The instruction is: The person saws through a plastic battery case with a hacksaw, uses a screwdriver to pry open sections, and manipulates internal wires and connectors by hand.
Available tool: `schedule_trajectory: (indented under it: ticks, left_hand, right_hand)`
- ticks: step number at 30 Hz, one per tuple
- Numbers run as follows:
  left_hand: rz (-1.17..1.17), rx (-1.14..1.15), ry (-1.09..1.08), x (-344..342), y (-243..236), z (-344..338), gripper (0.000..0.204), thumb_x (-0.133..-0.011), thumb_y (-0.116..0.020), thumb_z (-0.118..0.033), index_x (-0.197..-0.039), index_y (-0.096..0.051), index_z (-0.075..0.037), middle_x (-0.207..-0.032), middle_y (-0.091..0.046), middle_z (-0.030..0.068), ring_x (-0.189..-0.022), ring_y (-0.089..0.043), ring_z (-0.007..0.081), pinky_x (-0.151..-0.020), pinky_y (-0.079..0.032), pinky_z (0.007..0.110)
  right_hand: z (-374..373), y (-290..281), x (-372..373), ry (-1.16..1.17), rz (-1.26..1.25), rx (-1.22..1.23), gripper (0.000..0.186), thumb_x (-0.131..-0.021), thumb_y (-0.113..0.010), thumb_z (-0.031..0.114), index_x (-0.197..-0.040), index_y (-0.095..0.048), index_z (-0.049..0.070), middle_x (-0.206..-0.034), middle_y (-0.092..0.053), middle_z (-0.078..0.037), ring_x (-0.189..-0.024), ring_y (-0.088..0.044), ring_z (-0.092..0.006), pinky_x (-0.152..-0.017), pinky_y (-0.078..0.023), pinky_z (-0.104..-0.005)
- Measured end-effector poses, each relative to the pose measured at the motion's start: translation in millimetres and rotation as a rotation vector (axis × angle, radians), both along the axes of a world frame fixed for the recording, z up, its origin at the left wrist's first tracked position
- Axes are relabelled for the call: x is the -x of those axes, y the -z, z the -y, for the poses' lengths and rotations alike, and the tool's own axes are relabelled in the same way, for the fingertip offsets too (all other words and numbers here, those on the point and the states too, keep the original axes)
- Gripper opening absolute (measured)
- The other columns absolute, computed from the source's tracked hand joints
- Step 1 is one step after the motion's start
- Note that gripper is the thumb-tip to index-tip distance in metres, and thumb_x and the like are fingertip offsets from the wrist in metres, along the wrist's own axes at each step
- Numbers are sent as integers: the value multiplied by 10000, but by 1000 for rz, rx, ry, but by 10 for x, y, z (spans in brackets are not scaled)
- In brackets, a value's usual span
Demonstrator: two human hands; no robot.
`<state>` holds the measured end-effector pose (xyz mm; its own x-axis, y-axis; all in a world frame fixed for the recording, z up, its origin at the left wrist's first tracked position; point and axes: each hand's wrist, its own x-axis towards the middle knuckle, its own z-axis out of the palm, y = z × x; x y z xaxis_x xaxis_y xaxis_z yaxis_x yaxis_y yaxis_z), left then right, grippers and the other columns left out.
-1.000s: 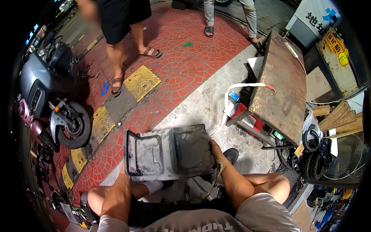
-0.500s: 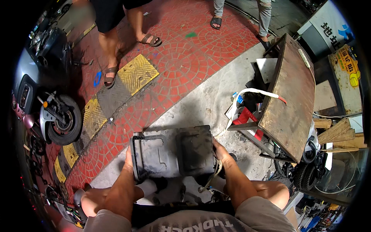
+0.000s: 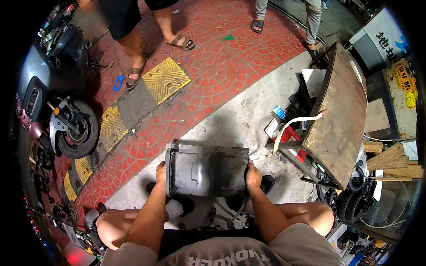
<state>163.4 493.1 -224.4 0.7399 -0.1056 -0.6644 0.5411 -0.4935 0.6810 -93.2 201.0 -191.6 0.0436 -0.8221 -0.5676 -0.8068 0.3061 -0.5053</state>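
Between my two hands is a dark grey plastic battery box (image 3: 204, 172), dusty and scuffed, with two moulded recessed panels on its upper face. My left hand (image 3: 161, 174) grips its left end, fingers mostly hidden behind the edge. At the opposite end my right hand (image 3: 254, 176) presses with the thumb up along the side. The box lies level, low over the pale concrete between my feet; whether it touches the ground I cannot tell. A thick white cable (image 3: 293, 122) with a reddish end arches beside the metal-framed table at right.
The rusty-topped table (image 3: 339, 119) stands at right, with wood offcuts (image 3: 386, 157) and a tyre (image 3: 350, 206) beyond it. A yellow-black ramp (image 3: 166, 77) crosses the red paving at left, near a parked scooter (image 3: 73, 128). Two people stand ahead, one in sandals (image 3: 182, 42).
The battery box looks smaller and lower, moved down toward the ground with both hands still on its ends. The view has shifted slightly. The sandalled person's feet have shifted little.
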Motion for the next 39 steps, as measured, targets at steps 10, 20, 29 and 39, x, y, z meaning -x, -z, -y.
schedule_trajectory:
  ticks: [10, 20, 29, 39]
  left_hand:
    - [-261, 149, -112, -37, -1717, 476, 512, -1026, -664, -537, -1088, -659, -29, -876, -699, 95, -715, -648, 207, -676, -527, 344]
    - [-266, 176, -95, 439, -1492, 636, 433, -1066, -603, -529, -917, -632, -122, -680, -517, -18, -505, -433, 107, -446, -353, 274]
    - [-45, 275, -28, 390, -919, 414, 457, -1087, -572, -493, -819, -600, -123, -633, -482, -22, -512, -390, 105, -468, -276, 304]
    - [17, 166, -46, 482, -1286, 423, 480, -1083, -596, -461, -809, -638, -69, -718, -541, -2, -647, -436, 115, -589, -357, 312]
  right_hand:
    - [20, -19, -1, -157, -95, -38, 900, -925, -554, 787, -1242, -726, -37, -1195, -717, -337, -1238, -644, -493, -1080, -479, -508]
    - [-802, -828, -584, -482, 342, -113, 614, -969, -738, 428, -1350, -630, -41, -1207, -728, -237, -1108, -700, -375, -948, -535, -431]
    - [-622, -1275, -497, 306, 516, -631, 579, -1042, -511, 702, -786, -509, 183, -572, -360, 32, -441, -324, -142, -446, -262, -327]
    - [-785, -1232, -458, 283, 545, -612, 562, -1069, -500, 656, -756, -476, 190, -540, -368, 24, -397, -338, -163, -400, -278, -325]
